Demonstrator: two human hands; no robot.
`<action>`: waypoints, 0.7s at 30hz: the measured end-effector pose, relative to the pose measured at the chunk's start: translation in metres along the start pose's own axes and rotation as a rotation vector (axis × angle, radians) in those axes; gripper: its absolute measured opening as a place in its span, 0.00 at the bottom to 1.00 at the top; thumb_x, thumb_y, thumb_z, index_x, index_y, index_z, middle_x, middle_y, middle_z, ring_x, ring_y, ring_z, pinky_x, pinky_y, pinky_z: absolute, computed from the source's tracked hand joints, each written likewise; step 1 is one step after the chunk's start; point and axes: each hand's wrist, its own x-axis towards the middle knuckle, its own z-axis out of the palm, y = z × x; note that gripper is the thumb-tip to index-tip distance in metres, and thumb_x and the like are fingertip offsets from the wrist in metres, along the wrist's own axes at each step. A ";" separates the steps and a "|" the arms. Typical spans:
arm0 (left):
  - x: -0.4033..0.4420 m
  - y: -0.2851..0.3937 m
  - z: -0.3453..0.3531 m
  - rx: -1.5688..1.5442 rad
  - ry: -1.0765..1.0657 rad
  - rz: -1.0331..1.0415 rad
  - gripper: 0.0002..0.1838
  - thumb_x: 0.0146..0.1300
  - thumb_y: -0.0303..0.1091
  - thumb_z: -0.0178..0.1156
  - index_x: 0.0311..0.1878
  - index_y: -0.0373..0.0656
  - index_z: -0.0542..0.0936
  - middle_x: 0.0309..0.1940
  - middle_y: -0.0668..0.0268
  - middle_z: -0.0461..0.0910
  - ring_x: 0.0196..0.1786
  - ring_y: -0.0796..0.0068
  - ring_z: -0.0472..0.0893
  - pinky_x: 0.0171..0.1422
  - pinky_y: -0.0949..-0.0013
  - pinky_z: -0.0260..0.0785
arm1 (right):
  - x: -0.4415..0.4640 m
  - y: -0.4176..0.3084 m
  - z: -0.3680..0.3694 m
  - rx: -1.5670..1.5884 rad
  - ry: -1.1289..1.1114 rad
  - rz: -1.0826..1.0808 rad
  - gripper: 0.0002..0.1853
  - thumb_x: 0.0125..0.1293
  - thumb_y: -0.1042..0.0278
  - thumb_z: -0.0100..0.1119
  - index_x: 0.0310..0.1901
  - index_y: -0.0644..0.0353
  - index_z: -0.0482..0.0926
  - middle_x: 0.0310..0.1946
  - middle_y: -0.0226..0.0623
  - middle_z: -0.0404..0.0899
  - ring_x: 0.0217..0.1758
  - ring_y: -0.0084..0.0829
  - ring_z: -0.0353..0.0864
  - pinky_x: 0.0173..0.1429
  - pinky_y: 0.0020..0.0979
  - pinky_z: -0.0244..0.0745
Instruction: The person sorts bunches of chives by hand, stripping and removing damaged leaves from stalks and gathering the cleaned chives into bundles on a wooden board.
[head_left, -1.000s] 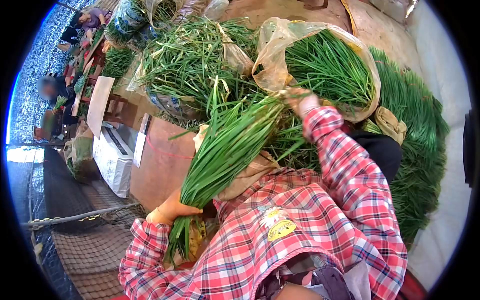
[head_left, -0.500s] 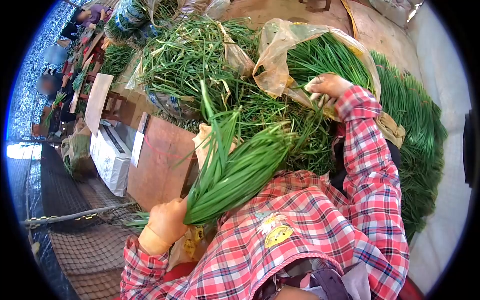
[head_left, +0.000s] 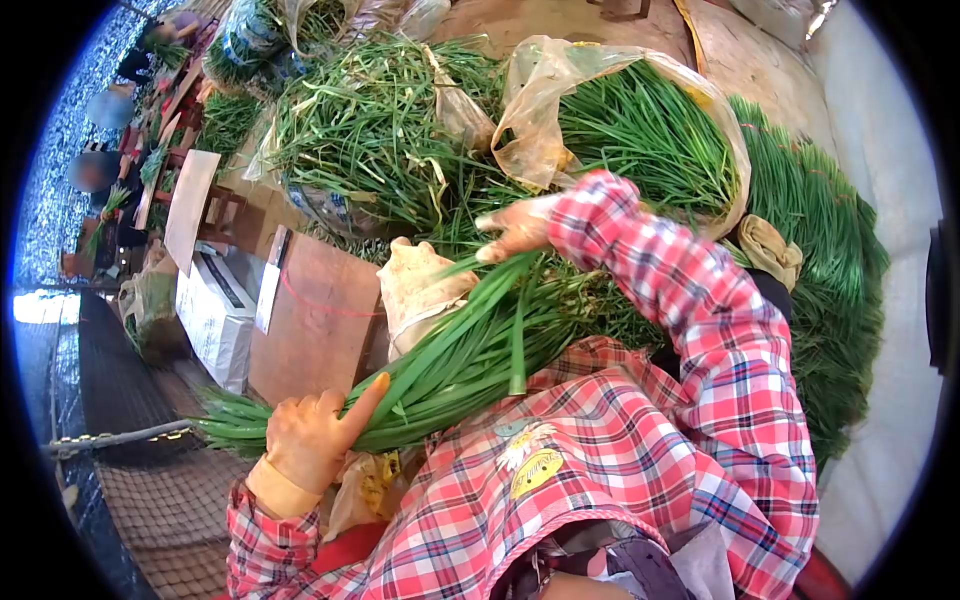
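The left hand (head_left: pixel 312 430) clasped a bunch of chive-like leaves (head_left: pixel 455 368) across the person's front, seemingly half-tidied, beneath the right hand (head_left: pixel 522 226), its fingers parted; neat rows of greens (head_left: pixel 815 230) looked finished, while a tangled heap (head_left: pixel 365 130) seemed yet unsorted.

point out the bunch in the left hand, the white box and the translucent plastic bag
Bunch of long green leaves (head_left: pixel 455 370): head view, middle of the leaves.
White box (head_left: pixel 214 325): head view, broad white side.
Translucent plastic bag (head_left: pixel 533 120): head view, crumpled left flap.
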 end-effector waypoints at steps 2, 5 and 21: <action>-0.002 -0.004 0.016 -0.067 -0.025 -0.042 0.37 0.43 0.30 0.58 0.64 0.59 0.66 0.24 0.68 0.70 0.22 0.68 0.74 0.27 0.65 0.66 | -0.008 0.011 0.017 0.211 -0.083 -0.076 0.49 0.44 0.24 0.56 0.59 0.60 0.68 0.56 0.51 0.69 0.58 0.44 0.71 0.60 0.40 0.65; -0.002 -0.020 0.049 -0.155 -0.007 -0.057 0.38 0.43 0.29 0.57 0.64 0.57 0.65 0.24 0.68 0.71 0.24 0.66 0.74 0.29 0.63 0.67 | -0.002 0.014 0.050 0.082 0.112 -0.248 0.47 0.40 0.25 0.59 0.51 0.63 0.74 0.45 0.46 0.77 0.51 0.42 0.74 0.55 0.37 0.66; -0.027 -0.033 0.109 -0.770 -0.148 -0.475 0.43 0.37 0.32 0.69 0.62 0.46 0.64 0.39 0.47 0.77 0.44 0.48 0.77 0.45 0.58 0.71 | -0.029 -0.062 0.114 -0.456 0.265 -0.260 0.57 0.32 0.35 0.70 0.66 0.50 0.56 0.56 0.42 0.66 0.59 0.43 0.67 0.59 0.41 0.63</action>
